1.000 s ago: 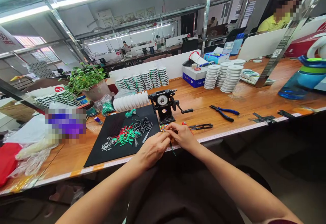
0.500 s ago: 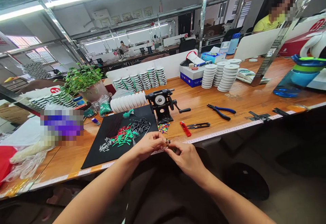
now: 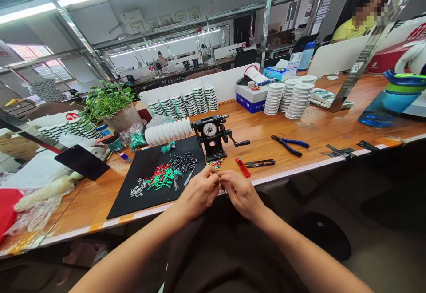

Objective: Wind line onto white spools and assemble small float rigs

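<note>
Over the table's front edge, my left hand [image 3: 199,192] is closed, its fingertips pinched together. Against it, my right hand [image 3: 241,192] is also closed, and the two hands meet at the fingertips. What they hold is small and mostly hidden by the fingers. To the left lies a black mat [image 3: 124,202] with piles of green tubes [image 3: 161,180], black pieces [image 3: 183,164] and small silver pieces [image 3: 138,188]. Just beyond the hands are colourful beads [image 3: 217,164], a red tool [image 3: 242,168] and thread snips [image 3: 261,163].
Behind the mat stands a hand-cranked winder [image 3: 211,135] carrying white spools [image 3: 168,131]. Pliers [image 3: 289,145] lie to the right. Stacked white spools [image 3: 298,100], a blue-and-white box [image 3: 250,99], a water bottle [image 3: 391,102] and a potted plant [image 3: 121,117] stand farther back.
Both hands have drawn closer together and risen slightly, with the fingers more tightly closed. The thin dark loop seen between them is now hidden.
</note>
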